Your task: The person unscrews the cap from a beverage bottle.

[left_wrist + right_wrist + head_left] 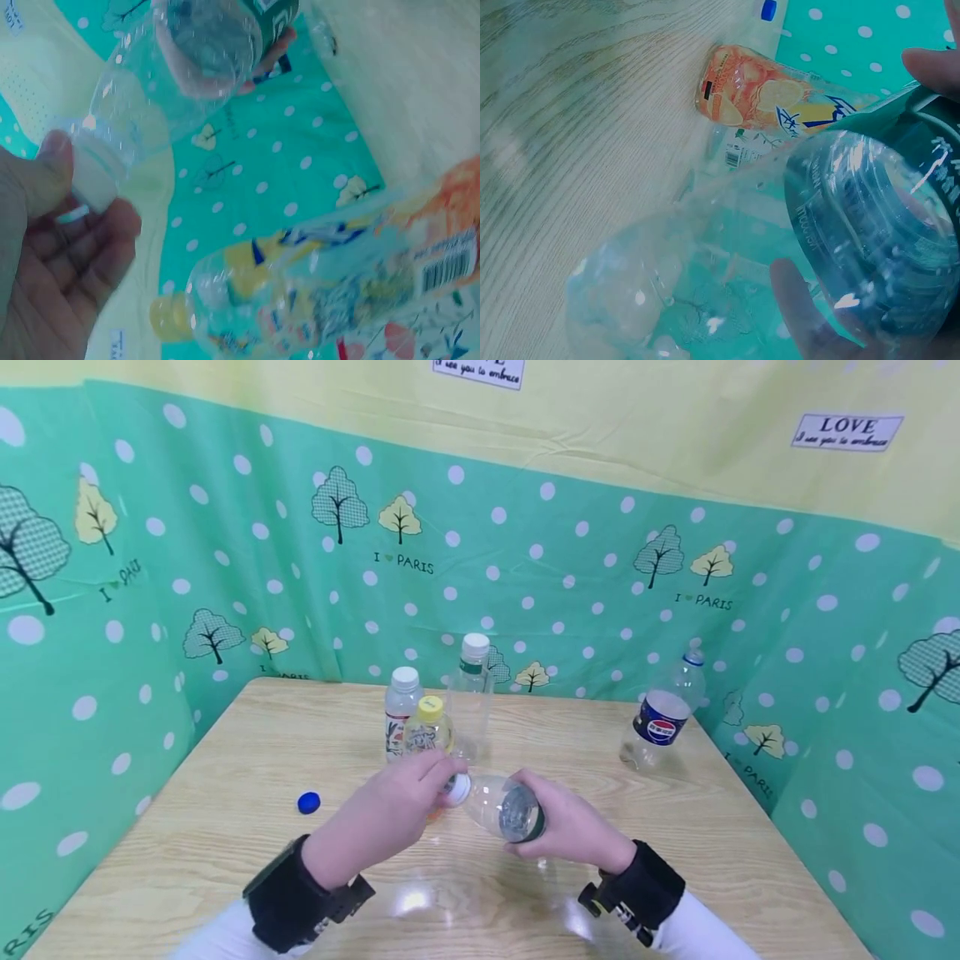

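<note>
A clear plastic bottle [483,797] with a green label lies tilted on its side between my hands, its neck pointing left. My left hand [393,802] pinches the white cap [97,176] at the neck between thumb and fingers. With curled fingers, my right hand [570,822] grips the bottle's body around the label. In the right wrist view the bottle's clear shoulder [637,277] stretches away from that hand. Just beyond the left hand stands a yellow-capped bottle [420,737] with an orange-fruit label, partly hidden by the hand.
A white-capped bottle [394,703] and a tall clear bottle [468,710] stand behind the yellow-capped one. At the back right is a Pepsi bottle [663,718] with a blue ring at its neck. A loose blue cap [308,802] lies on the wooden table [187,860]; green curtains surround it.
</note>
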The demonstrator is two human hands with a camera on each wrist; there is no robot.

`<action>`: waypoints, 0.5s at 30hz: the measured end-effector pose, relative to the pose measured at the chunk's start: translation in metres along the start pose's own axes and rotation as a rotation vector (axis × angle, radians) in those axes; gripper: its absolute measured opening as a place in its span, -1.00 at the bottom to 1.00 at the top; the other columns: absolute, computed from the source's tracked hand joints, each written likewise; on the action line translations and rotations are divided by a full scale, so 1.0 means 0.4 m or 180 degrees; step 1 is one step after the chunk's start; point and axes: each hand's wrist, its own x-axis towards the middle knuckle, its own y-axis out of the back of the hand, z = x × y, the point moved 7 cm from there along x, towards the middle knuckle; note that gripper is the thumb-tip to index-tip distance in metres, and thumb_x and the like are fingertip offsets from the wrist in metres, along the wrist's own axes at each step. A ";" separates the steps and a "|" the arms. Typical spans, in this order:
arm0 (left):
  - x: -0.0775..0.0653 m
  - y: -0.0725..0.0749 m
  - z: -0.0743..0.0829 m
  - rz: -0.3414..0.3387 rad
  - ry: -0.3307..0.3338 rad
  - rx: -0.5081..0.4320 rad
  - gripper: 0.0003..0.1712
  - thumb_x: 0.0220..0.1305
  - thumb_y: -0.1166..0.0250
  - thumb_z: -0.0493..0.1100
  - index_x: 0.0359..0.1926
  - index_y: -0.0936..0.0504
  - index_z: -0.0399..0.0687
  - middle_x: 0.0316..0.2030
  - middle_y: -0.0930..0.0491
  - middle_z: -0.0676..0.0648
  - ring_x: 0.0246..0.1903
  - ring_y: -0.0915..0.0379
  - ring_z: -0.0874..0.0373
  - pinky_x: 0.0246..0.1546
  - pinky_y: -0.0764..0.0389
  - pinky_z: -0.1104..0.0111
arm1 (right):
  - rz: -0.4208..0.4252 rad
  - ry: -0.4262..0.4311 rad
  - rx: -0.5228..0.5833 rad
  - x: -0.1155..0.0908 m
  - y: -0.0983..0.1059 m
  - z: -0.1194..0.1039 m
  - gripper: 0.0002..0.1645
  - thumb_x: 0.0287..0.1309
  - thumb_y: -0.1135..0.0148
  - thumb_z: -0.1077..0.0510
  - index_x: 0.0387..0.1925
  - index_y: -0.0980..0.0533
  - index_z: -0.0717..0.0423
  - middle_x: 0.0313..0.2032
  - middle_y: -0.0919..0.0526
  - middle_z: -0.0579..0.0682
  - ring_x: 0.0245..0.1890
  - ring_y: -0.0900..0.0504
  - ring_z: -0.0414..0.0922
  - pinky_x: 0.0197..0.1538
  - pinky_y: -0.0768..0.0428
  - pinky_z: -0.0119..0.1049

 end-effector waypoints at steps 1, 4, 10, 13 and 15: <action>-0.002 -0.005 0.002 0.0048 0.0065 0.0040 -0.68 0.30 -0.27 -0.10 -0.05 -0.52 -0.22 -0.24 -0.57 -0.06 -0.23 -0.56 0.12 -0.15 -0.65 0.34 | 0.0012 0.0002 -0.0015 0.000 0.000 0.002 -0.18 -0.27 -0.60 0.05 0.08 -0.36 -0.05 -0.12 -0.57 -0.21 -0.15 -0.58 -0.25 -0.06 -0.64 -0.16; -0.008 -0.018 0.005 0.0143 0.0322 0.0056 -0.57 0.48 0.03 0.09 -0.19 -0.50 -0.21 -0.41 -0.47 0.02 -0.40 -0.43 0.19 -0.35 -0.57 0.40 | 0.0049 0.0038 -0.0102 -0.001 -0.002 0.008 -0.16 -0.29 -0.61 0.05 0.08 -0.37 -0.04 -0.10 -0.58 -0.19 -0.13 -0.58 -0.24 -0.05 -0.64 -0.13; -0.011 -0.022 -0.005 0.0108 0.0690 -0.0170 -0.50 0.48 0.08 0.16 -0.24 -0.55 -0.16 -0.42 -0.47 0.05 -0.41 -0.42 0.21 -0.36 -0.57 0.39 | 0.0067 0.0107 -0.0163 -0.001 -0.004 0.010 -0.16 -0.31 -0.62 0.06 0.07 -0.37 -0.01 -0.09 -0.58 -0.17 -0.13 -0.58 -0.24 -0.05 -0.64 -0.16; -0.006 -0.017 -0.006 -0.0029 0.0681 -0.0443 -0.56 0.45 -0.06 0.07 0.02 -0.57 -0.20 -0.22 -0.53 -0.01 -0.29 -0.48 0.22 -0.21 -0.64 0.36 | 0.0054 0.0090 -0.0134 -0.003 -0.004 0.012 -0.17 -0.31 -0.61 0.06 0.07 -0.38 -0.02 -0.11 -0.58 -0.20 -0.14 -0.57 -0.25 -0.06 -0.62 -0.24; -0.002 -0.010 -0.006 -0.0103 0.0626 -0.0640 -0.55 0.40 -0.15 0.00 0.16 -0.52 -0.19 -0.14 -0.51 -0.04 -0.27 -0.47 0.24 -0.19 -0.64 0.39 | 0.0040 0.0056 -0.0099 -0.006 -0.002 0.014 -0.17 -0.30 -0.61 0.06 0.06 -0.38 -0.02 -0.12 -0.58 -0.21 -0.15 -0.57 -0.26 -0.07 -0.62 -0.28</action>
